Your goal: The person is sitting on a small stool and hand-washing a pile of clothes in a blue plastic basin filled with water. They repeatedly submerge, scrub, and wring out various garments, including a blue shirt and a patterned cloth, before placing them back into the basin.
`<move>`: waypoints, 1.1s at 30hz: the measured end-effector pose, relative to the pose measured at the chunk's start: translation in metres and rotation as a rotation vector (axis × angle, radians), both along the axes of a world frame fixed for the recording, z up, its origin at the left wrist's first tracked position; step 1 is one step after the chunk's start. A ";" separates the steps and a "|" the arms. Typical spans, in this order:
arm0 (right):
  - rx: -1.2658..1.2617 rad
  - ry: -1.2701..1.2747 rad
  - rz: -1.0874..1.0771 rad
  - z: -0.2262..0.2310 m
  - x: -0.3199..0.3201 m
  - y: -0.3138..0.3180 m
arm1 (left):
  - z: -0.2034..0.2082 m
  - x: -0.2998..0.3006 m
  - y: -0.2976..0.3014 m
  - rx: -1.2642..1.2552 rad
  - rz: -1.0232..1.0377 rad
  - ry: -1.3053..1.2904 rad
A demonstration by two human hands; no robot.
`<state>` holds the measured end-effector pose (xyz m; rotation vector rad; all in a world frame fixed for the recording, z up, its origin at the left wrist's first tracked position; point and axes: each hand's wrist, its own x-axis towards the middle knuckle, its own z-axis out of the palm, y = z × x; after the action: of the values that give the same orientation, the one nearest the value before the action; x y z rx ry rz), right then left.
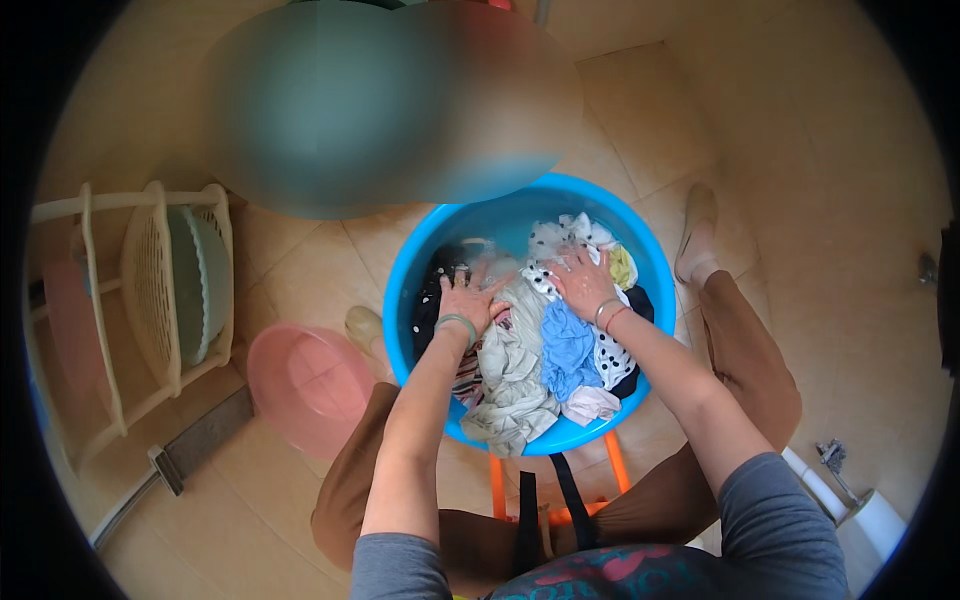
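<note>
A large blue basin [398, 330] stands in front of me, holding water and a heap of wet clothes. My left hand [470, 298] lies spread on dark and grey-beige cloth at the basin's left side. On the right, my right hand [586, 284] presses with spread fingers onto a white cloth with black dots [612, 358]. Between my arms are a light grey-beige garment [515, 355] and a blue cloth [569, 345]. A pale pink cloth [591, 405] hangs near the close rim, and a yellow-green piece [622, 266] shows at the right. Some fingertips are under water.
A pink basin [270, 385] sits on the tiled floor to the left. Beyond it stands a cream rack [160, 290] holding basins or baskets, with a floor squeegee [200, 435] below. Orange legs [497, 485] show under the blue basin. A large blurred patch covers the far area.
</note>
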<state>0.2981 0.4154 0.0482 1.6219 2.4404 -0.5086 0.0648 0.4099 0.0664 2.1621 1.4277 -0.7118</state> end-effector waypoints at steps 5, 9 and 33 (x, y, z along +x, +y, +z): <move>0.071 -0.083 -0.041 -0.032 -0.028 0.044 | -0.033 -0.021 0.030 -0.079 0.055 -0.127; 0.064 0.095 -0.205 -0.025 -0.016 0.016 | -0.020 -0.011 -0.019 -0.002 0.268 -0.286; -0.040 0.406 0.103 0.193 0.034 -0.343 | 0.193 0.049 -0.277 0.242 0.719 -0.407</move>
<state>0.3322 0.0720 0.2409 1.4864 2.7542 -0.9429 0.1137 0.1325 0.2595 1.6138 1.9316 0.1571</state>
